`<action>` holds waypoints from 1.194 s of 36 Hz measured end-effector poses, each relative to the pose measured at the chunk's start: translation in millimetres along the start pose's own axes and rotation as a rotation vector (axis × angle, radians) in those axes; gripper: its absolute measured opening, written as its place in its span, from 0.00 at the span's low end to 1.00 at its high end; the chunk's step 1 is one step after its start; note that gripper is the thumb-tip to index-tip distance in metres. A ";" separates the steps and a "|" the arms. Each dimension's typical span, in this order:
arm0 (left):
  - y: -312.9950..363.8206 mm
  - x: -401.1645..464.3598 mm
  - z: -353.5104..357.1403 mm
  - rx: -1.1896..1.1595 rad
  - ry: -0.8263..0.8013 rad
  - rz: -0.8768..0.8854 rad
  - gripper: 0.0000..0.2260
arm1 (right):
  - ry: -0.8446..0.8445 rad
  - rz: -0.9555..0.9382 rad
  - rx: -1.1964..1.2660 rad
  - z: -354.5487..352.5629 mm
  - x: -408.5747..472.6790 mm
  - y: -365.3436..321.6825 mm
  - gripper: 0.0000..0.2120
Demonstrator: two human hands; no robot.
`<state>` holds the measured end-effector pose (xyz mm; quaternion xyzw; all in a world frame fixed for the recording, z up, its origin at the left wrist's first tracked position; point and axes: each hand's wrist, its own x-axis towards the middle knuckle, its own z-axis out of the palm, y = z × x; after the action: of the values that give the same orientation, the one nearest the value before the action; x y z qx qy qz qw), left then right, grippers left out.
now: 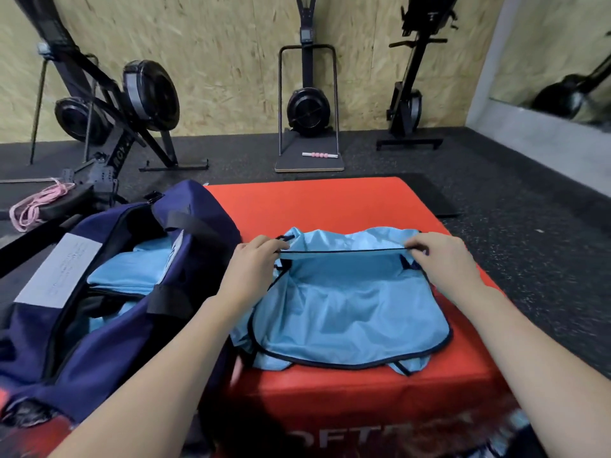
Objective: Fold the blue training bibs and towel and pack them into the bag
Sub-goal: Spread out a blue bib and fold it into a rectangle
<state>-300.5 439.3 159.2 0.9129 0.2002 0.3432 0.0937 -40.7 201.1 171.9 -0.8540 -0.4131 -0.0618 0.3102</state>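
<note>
Left hand point(254, 259) and right hand point(439, 256) are each pinching one end of the black-piped edge of a blue training bib point(347, 309), fingers curled round the fabric. The bib is lying on the red soft plyo box point(330, 200) that is serving as my surface, its near hem hanging just over the front edge. I am holding the pinched edge taut between the two hands, raised slightly off the cloth below.

Judgement: I am mid-fold. To do it well I am keeping tension even, bringing both ends down together so the piping lines up with the near hem, then flattening out trapped air.

The navy duffel bag point(109, 325) is sitting open just left of the box, folded blue items point(129, 272) already lying inside.
</note>
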 end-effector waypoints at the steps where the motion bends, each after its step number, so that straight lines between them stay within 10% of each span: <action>1: 1.1 -4.6 -4.2 -0.010 -0.008 0.004 0.14 | 0.022 -0.013 -0.003 -4.9 -4.6 3.3 0.09; 7: 22.0 -37.7 -29.8 -0.038 -0.017 0.044 0.10 | 0.113 -0.118 0.130 -26.4 -34.1 7.3 0.11; 22: 16.0 -120.2 -32.6 0.090 -0.273 0.190 0.20 | -0.354 -0.399 -0.272 -28.7 -109.5 33.2 0.10; 34: 28.1 -129.6 -34.9 0.053 -0.407 0.142 0.11 | -0.275 -0.619 -0.306 -17.5 -122.5 43.7 0.05; 43: 34.7 -122.9 -25.5 0.185 -0.401 0.040 0.27 | -0.297 -0.110 0.042 -21.6 -117.0 36.3 0.03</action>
<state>-391.1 356.0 116.6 0.9714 0.1898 0.1368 0.0408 -86.6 93.6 129.5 -0.8231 -0.5018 0.0571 0.2596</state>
